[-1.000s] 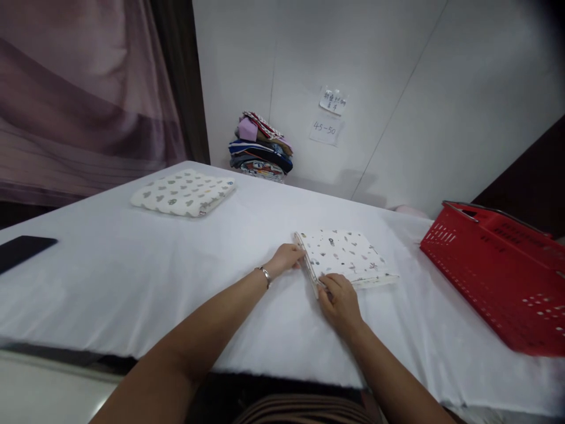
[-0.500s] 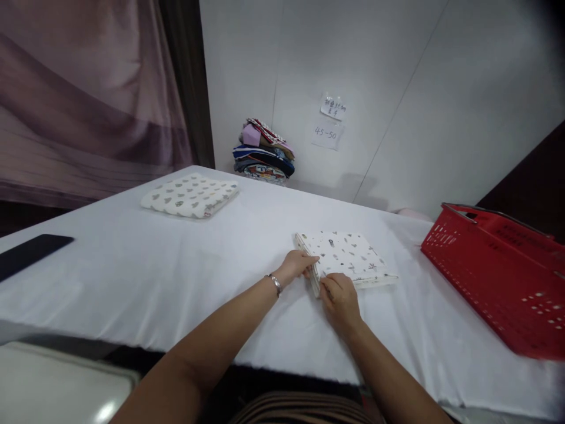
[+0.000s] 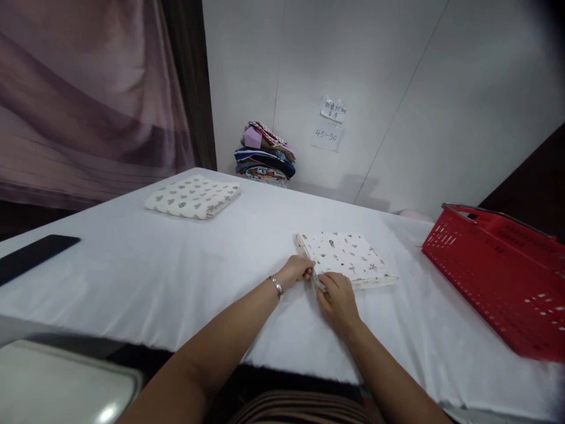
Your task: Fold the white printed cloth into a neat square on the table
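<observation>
A folded white cloth [image 3: 348, 253] with a small printed pattern lies on the table in front of me. My left hand [image 3: 298, 270], a silver bracelet at its wrist, is closed on the cloth's left edge. Just nearer to me, my right hand [image 3: 339, 297] pinches the front left corner of the same cloth. The layers along that left side show between my two hands. Part of the corner is hidden by my right fingers.
A second folded patterned cloth [image 3: 194, 197] lies at the back left of the white-covered table [image 3: 212, 265]. A dark flat object [image 3: 35, 254] rests at the left edge. At right stands a red basket [image 3: 494, 277]. Stacked folded fabrics [image 3: 265, 156] stand by the wall beyond the table.
My left fingers have drawn back slightly from the top of the cloth to its edge. My right hand has shifted a little at the corner. The cloth stays in place.
</observation>
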The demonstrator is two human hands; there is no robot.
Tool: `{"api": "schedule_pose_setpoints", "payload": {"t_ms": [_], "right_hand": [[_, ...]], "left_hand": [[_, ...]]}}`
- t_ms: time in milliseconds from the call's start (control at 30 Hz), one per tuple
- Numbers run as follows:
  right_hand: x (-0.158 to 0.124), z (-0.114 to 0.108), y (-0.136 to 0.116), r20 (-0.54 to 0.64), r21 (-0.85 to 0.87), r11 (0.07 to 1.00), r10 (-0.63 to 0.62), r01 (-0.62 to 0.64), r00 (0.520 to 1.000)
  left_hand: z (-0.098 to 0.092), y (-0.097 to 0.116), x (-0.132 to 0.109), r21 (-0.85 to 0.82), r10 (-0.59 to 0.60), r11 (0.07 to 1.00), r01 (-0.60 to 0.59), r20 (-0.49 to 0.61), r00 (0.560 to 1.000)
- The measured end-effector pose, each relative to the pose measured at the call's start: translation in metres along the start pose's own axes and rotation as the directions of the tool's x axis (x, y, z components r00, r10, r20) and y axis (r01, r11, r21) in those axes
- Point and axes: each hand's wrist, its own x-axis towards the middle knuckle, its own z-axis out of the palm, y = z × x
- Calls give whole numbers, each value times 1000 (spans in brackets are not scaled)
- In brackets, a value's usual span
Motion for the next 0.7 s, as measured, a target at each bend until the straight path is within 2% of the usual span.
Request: {"api": "schedule_pose_setpoints", "payload": {"t_ms": [200,700], "right_hand": [[-3,5,1,64,-44,999,18,-15,998],[-3,5,0,38,-12,1000,-4,4,999]], "left_hand": [[0,-4,-1,-2,29,1000,-29,-12,999],[5,1,9,35,81,996,-78,-94,992]]}}
